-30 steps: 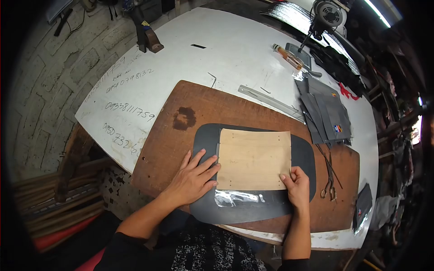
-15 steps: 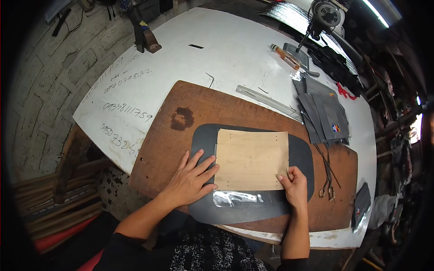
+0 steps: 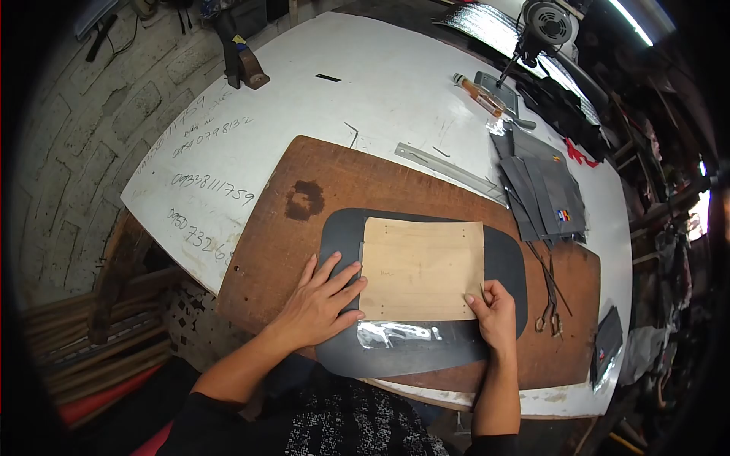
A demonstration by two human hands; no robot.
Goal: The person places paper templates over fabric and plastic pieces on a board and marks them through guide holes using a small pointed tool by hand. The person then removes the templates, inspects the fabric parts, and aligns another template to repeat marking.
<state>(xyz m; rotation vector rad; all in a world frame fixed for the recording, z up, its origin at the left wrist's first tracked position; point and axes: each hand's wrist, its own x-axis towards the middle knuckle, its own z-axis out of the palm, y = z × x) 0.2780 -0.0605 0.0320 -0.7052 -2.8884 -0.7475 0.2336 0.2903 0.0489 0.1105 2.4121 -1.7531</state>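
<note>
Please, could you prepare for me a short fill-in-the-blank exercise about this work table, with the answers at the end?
1. The right hand holds the tan rectangular sheet near a corner, with its ____ on top.
2. The dark sheet beneath it has ____ corners.
3. The scissors lie on a wide board whose main colour is ____.
4. Handwritten numbers stand on the tabletop, whose colour is ____.

Missing words: thumb; rounded; brown; white.
</note>
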